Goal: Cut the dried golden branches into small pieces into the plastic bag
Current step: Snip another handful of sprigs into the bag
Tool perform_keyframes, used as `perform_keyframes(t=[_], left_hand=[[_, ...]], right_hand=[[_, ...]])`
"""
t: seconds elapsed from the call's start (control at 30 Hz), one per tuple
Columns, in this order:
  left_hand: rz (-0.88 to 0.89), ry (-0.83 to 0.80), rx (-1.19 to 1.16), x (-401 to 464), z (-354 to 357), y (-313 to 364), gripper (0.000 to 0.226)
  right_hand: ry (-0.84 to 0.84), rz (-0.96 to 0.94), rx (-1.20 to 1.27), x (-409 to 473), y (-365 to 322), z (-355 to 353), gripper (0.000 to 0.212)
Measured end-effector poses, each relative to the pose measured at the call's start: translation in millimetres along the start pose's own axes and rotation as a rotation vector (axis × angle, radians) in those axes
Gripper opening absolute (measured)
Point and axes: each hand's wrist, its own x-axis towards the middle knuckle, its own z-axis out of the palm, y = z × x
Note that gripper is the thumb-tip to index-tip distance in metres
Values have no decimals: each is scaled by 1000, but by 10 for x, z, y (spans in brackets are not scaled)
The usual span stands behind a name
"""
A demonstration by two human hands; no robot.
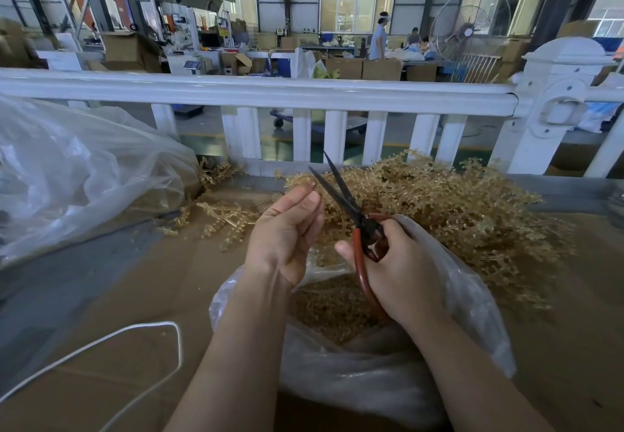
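A heap of dried golden branches [445, 202] lies on the cardboard-covered table, beyond and to the right of my hands. My right hand [401, 269] grips the red handles of black-bladed scissors [341, 191], whose blades stand apart and point up and away. My left hand [287, 232] pinches a thin golden stem at its fingertips, just left of the blades. Below both hands an open clear plastic bag [472, 300] holds a bed of small cut golden pieces [334, 310].
A large crumpled clear plastic bag [77, 175] fills the left side. Loose golden sprigs [223, 219] lie between it and my hands. A white cord [141, 330] loops at lower left. A white railing [270, 94] borders the table's far edge.
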Motion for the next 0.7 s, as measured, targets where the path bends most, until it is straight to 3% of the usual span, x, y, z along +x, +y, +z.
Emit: perform_keyframes(t=[0.13, 0.27, 0.4, 0.53, 0.7], left_hand=[[67, -24, 14, 4, -4, -11, 47], [145, -57, 87, 6, -13, -19, 25], [232, -66, 215, -24, 10, -52, 18], [295, -72, 285, -29, 22, -79, 29], [316, -73, 286, -20, 28, -88, 25]], right_hand=[[38, -28, -77, 8, 19, 3, 68], [31, -68, -126, -1, 58, 19, 68], [33, -80, -151, 5, 71, 23, 67], [33, -82, -179, 4, 80, 27, 67], [31, -76, -185, 4, 76, 16, 59]])
